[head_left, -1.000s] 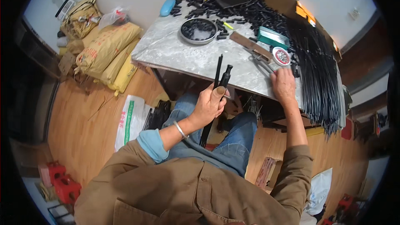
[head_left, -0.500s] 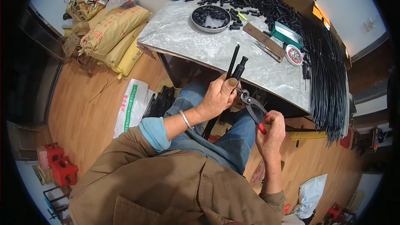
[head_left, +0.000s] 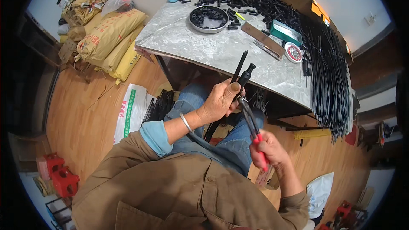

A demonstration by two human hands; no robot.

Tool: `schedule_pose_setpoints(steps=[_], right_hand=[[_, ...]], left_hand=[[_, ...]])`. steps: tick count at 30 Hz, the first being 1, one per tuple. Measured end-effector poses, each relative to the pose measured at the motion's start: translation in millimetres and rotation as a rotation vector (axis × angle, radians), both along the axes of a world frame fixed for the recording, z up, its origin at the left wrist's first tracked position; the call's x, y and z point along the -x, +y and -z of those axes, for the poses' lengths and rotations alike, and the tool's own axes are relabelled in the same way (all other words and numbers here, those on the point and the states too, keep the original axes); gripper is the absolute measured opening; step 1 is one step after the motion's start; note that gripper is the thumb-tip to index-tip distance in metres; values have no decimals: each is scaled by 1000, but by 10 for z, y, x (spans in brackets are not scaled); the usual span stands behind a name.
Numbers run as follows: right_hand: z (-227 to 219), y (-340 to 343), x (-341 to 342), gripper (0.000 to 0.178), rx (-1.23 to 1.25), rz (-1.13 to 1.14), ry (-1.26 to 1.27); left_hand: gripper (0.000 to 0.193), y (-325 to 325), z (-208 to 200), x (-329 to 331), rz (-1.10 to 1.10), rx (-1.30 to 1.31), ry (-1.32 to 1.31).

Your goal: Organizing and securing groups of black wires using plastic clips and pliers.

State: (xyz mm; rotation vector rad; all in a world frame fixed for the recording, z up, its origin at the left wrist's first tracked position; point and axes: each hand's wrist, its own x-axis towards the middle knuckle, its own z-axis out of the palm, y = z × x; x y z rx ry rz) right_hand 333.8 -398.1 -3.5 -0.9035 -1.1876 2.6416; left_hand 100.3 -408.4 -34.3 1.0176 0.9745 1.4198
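Observation:
My left hand (head_left: 221,100) is closed around a thin black rod (head_left: 240,64) and a thicker black tubular piece with a narrow tip (head_left: 246,76). Both stick up past the thumb, above my lap. In my right hand (head_left: 272,149) is a pair of pincers (head_left: 251,120) with red handles, squeezed nearly together. Their jaws meet the lower part of what the left hand holds, just under its thumb. What exactly lies between the jaws is too small to make out.
On the grey marbled table (head_left: 170,38) are a round metal tray (head_left: 209,30) of small black parts, a heap of black pieces (head_left: 277,8), a brown bar (head_left: 255,34), tweezers (head_left: 267,49), a green box (head_left: 286,33) and a small dish (head_left: 294,59). Long black rods (head_left: 330,85) overhang the right edge. Sacks (head_left: 108,34) stand left.
The pincers' handles have gone from spread to nearly together. My right hand has moved down and a little left, and the pincers now point more steeply upward. The left hand keeps its hold.

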Motion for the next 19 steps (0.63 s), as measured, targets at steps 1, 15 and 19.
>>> schedule_pose_setpoints(steps=[1, 15, 19], right_hand=[[30, 4, -23, 18, -1, 10, -1], [-22, -89, 5, 21, -72, -134, -93], [-209, -6, 43, 47, -1147, -153, -486]], left_hand=[[54, 1, -12, -29, 10, -1, -1], [57, -130, -99, -93, -33, -48, -12], [54, -128, -32, -34, 8, -46, -51]])
